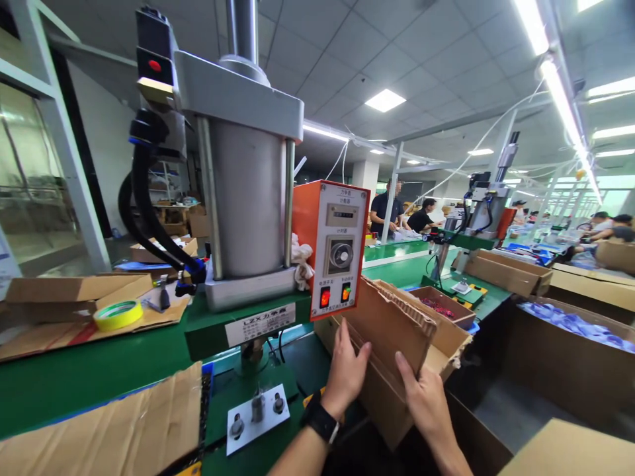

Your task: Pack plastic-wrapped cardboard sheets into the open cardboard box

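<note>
In the head view, both my hands are on an open cardboard box [391, 324] at the green workbench's edge, just right of a press machine's orange control box [340, 248]. My left hand [346, 367], with a black watch on the wrist, has its thumb and fingers closed about the box's near side. Further right, my right hand [427, 400] grips the cardboard with its thumb against the brown panel; its other fingers are mostly hidden. The panel stands tilted, with a torn corrugated upper edge. Most of the inside of the box is hidden behind it.
The press cylinder [251, 198] rises at centre-left, above a metal plate with pins [258, 416]. Yellow-green tape [118, 315] lies on cardboard at left. A small box of red parts [441, 307] and a carton of blue-purple pieces [575, 324] stand right. People work behind.
</note>
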`<state>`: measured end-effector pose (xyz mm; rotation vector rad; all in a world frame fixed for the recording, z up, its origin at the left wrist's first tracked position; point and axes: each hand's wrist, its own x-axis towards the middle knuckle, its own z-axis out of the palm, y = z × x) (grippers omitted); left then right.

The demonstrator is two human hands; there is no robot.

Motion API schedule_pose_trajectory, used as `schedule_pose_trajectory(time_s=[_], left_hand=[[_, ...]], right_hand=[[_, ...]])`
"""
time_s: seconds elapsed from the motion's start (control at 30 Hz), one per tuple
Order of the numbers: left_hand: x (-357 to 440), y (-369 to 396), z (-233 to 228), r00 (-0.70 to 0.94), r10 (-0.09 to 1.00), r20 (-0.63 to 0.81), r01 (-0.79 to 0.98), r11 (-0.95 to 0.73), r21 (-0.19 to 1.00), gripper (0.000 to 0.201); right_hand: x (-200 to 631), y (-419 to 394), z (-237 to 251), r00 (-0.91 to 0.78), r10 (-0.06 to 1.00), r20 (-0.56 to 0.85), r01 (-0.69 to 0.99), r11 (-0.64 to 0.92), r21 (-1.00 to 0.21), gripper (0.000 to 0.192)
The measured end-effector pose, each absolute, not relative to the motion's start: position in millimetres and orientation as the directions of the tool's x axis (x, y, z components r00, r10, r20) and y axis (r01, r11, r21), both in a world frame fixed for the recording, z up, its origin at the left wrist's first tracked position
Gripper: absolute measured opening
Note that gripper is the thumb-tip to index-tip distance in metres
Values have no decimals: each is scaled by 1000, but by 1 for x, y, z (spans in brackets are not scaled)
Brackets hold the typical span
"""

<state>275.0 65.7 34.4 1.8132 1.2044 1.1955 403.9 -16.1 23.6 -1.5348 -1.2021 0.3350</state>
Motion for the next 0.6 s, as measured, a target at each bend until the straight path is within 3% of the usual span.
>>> schedule_pose_trajectory(time_s=[0.2, 0.33, 0.4, 0.5, 0.6], left_hand=[[252, 123, 44, 20, 942, 336, 363, -320, 875, 58], [238, 138, 59, 97, 917, 387, 376, -393, 839, 48], [233, 132, 63, 149, 902, 406, 392, -431, 813, 47], [229, 115, 63, 220, 876, 430, 401, -483, 778, 46], [226, 99, 53, 253, 862, 440, 368, -506, 780, 41]], right_hand=[[431, -35, 11, 604, 715, 353, 408, 103, -907, 67], [471, -59, 7, 765, 527, 369, 455, -38, -890, 51], [491, -70, 9, 851, 427, 306, 392, -128, -911, 48], [510, -86, 9, 908, 364, 207, 277, -151, -949, 52], [511, -105, 2, 947, 240, 216, 277, -263, -924, 45]])
